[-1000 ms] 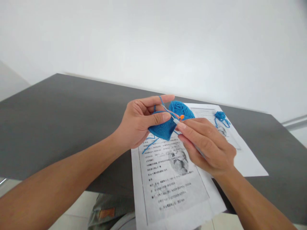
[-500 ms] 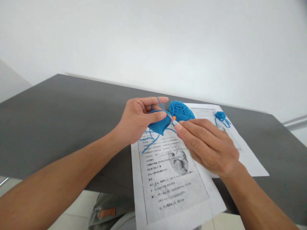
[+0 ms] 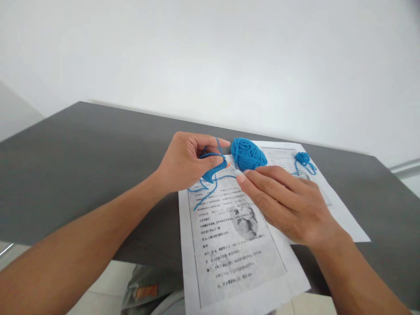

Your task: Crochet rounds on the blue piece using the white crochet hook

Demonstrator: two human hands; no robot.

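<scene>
My left hand (image 3: 187, 159) pinches a small piece of blue crochet work (image 3: 211, 173) between thumb and fingers. A strand of blue yarn (image 3: 219, 146) runs over its raised index finger. In my right hand (image 3: 285, 201) is a thin crochet hook (image 3: 232, 166), gripped near its pale handle, with its tip at the edge of the crochet work. A small orange marker (image 3: 228, 165) shows at that edge. Loose yarn tails hang below the work over a printed sheet (image 3: 236, 262). Just behind the hands lies a blue ball of yarn (image 3: 249, 154).
A second printed sheet (image 3: 341, 218) lies to the right, with a small tangle of blue yarn (image 3: 304, 161) on it. The dark grey table (image 3: 98, 162) reaches back to a white wall (image 3: 210, 61). The front sheet hangs over the table's near edge.
My right hand and the hook have shifted slightly down and right. The crochet work has turned and moved a little left in my left hand, so less of its face shows.
</scene>
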